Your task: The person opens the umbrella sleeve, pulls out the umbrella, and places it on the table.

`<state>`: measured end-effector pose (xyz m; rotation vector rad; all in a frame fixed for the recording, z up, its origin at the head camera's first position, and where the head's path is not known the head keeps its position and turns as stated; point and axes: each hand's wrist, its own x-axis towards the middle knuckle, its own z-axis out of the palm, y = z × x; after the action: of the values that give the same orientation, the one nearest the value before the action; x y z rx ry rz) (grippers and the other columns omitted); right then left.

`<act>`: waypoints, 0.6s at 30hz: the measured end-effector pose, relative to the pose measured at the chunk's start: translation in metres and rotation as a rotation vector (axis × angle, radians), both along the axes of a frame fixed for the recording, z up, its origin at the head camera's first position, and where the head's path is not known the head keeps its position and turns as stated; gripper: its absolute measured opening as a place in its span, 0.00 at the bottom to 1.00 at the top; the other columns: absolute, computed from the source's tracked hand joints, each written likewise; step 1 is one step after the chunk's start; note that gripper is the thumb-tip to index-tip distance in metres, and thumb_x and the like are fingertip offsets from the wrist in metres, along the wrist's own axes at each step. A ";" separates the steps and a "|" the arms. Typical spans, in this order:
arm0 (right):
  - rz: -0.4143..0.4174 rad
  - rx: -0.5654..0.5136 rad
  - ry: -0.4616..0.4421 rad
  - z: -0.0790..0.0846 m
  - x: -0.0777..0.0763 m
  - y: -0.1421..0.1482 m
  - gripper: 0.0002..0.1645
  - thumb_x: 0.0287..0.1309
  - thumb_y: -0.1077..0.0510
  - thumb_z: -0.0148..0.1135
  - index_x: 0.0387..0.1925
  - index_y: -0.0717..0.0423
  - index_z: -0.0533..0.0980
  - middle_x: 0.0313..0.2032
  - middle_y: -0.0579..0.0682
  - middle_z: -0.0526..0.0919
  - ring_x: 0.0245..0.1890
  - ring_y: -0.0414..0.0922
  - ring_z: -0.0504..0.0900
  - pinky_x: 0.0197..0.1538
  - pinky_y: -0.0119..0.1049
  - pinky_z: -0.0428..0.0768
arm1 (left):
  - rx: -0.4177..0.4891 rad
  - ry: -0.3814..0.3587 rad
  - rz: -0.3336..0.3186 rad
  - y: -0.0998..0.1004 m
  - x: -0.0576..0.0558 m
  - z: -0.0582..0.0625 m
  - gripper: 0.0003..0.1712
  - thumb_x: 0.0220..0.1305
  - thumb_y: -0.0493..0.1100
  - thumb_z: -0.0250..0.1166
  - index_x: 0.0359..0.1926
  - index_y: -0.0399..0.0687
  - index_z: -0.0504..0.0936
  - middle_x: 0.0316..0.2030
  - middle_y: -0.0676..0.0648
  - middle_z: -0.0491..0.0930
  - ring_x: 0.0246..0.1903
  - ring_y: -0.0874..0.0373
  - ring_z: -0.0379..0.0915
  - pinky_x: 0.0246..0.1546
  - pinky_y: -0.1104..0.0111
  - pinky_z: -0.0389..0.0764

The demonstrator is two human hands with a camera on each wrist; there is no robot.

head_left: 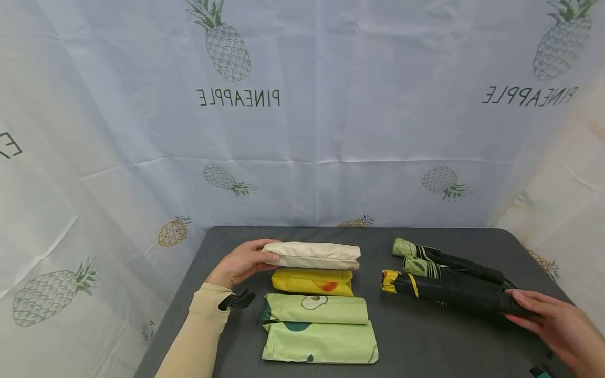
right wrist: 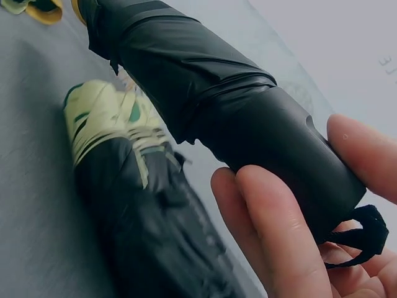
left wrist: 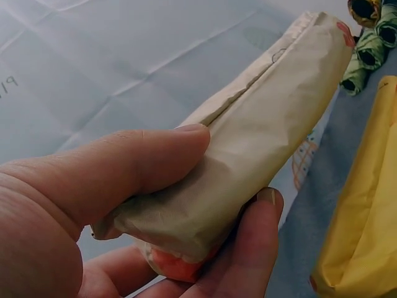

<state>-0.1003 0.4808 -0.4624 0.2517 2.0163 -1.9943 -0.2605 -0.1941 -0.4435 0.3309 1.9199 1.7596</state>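
My left hand (head_left: 241,263) grips the left end of a cream folded fabric bag (head_left: 319,254). In the left wrist view the thumb lies on top of this bag (left wrist: 267,130), fingers beneath, with a red patch showing at its underside. My right hand (head_left: 560,321) pinches the black handle of a folded umbrella (head_left: 460,292) with a yellow end. Close up in the right wrist view, a black strap loop (right wrist: 366,236) hangs from the handle end. Beyond that umbrella lie green-ended black umbrellas (head_left: 423,266), side by side.
Just nearer than the cream bag lies a yellow folded bag (head_left: 307,282). Two green avocado-print folded bags (head_left: 326,310) lie nearer still on the dark grey table (head_left: 416,341). Pineapple-print curtains (head_left: 316,121) hang behind and on both sides.
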 end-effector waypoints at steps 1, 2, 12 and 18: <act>0.003 0.039 -0.039 0.000 0.001 0.000 0.19 0.90 0.50 0.41 0.65 0.38 0.77 0.51 0.28 0.83 0.43 0.23 0.83 0.58 0.33 0.88 | 0.000 -0.005 0.003 -0.001 0.000 -0.001 0.39 0.75 0.42 0.70 0.80 0.40 0.68 0.70 0.37 0.75 0.60 0.52 0.81 0.65 0.58 0.86; 0.012 0.073 -0.073 -0.001 0.002 0.000 0.23 0.90 0.48 0.39 0.75 0.45 0.71 0.61 0.40 0.83 0.48 0.28 0.84 0.59 0.34 0.88 | 0.001 -0.009 0.005 -0.003 -0.001 -0.003 0.39 0.75 0.42 0.70 0.81 0.40 0.67 0.70 0.37 0.74 0.60 0.52 0.81 0.66 0.58 0.86; 0.044 0.135 -0.284 -0.020 0.004 -0.001 0.51 0.91 0.47 0.38 0.80 0.74 0.20 0.77 0.79 0.13 0.65 0.56 0.79 0.66 0.43 0.86 | -0.035 -0.027 0.046 -0.014 -0.002 -0.014 0.39 0.74 0.44 0.72 0.79 0.40 0.70 0.70 0.36 0.75 0.61 0.52 0.82 0.66 0.59 0.86; 0.067 0.149 -0.337 -0.031 0.005 0.003 0.54 0.90 0.48 0.40 0.77 0.79 0.18 0.75 0.86 0.18 0.54 0.56 0.83 0.67 0.51 0.85 | -0.068 -0.024 0.057 -0.019 -0.003 -0.017 0.38 0.74 0.47 0.73 0.79 0.42 0.71 0.71 0.36 0.76 0.62 0.51 0.81 0.69 0.56 0.83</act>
<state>-0.0954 0.4842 -0.4931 0.5091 1.9266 -1.6358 -0.2635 -0.2132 -0.4603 0.2313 1.9851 1.7213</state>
